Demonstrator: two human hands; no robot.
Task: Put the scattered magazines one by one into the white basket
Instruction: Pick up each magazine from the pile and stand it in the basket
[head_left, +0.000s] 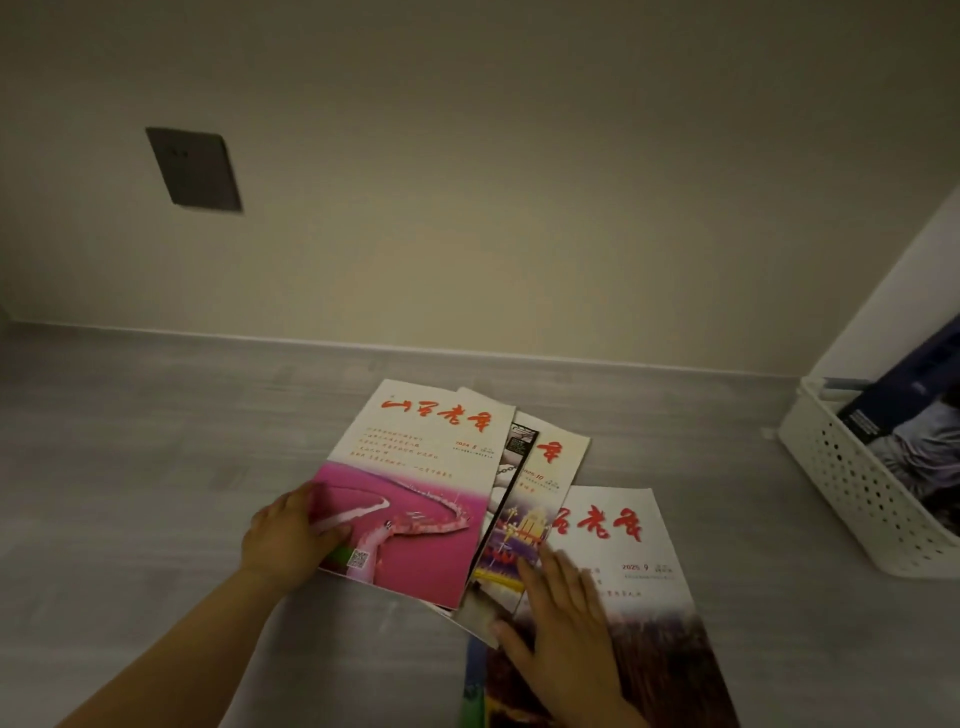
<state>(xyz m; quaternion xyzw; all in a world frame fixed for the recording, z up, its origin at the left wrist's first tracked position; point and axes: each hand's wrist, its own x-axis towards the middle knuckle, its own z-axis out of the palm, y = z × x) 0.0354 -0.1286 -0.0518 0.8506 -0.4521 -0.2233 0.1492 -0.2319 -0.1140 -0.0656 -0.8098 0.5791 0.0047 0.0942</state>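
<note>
While the left grip (291, 535) pinches the near edge of the pink magazine (415, 499) atop the fanned pile on the floor (156, 467), the right grip (566, 618), flat and released on the nearest magazine (660, 639), should pin the rest so only one lifts toward the white basket (852, 488).

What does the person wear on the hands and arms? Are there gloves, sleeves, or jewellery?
Nothing visible. The left hand and right hand have no gloves, rings or watch. The left forearm shows no sleeve up to the picture edge; the right arm shows only its wrist.
</note>
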